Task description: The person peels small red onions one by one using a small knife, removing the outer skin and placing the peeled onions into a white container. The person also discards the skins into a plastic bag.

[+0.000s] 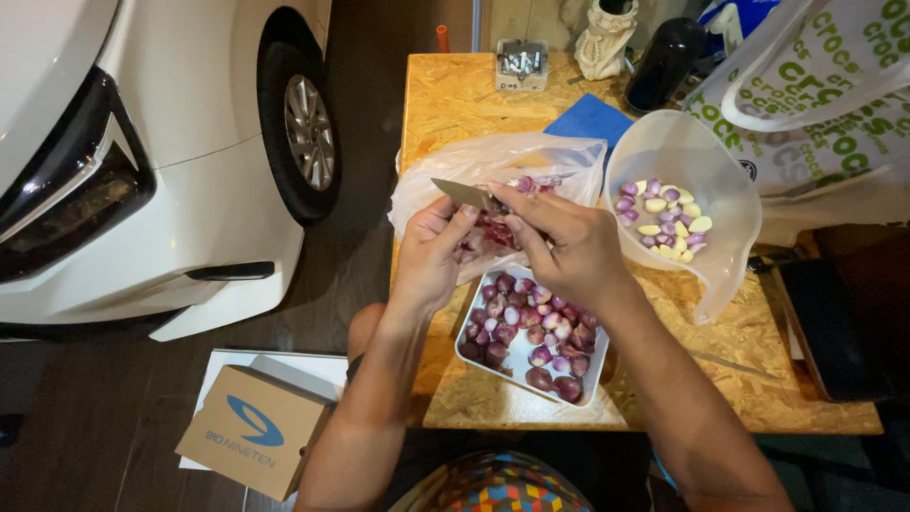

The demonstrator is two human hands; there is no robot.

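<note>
A white tray (590, 377) of unpeeled purple shallots (531, 327) sits at the near edge of the chipboard table (455, 104). Just above it both hands work together. The right hand (569, 248) is closed around a knife (464, 194), index finger stretched along the blade, which points left. The left hand (434, 251) is curled with thumb and fingers pinched against the blade; it seems to grip a shallot, though the thing itself is hidden. Behind the hands lies a clear plastic bag (474, 161) with reddish skins inside. To the right, a translucent bowl (706, 152) holds peeled cloves (664, 218), pale purple and yellow-white. Beyond lie a blue cloth (592, 118) and a printed tote (825, 95). A white car (171, 123) stands to the left, a cardboard box (251, 431) on the floor.
</note>
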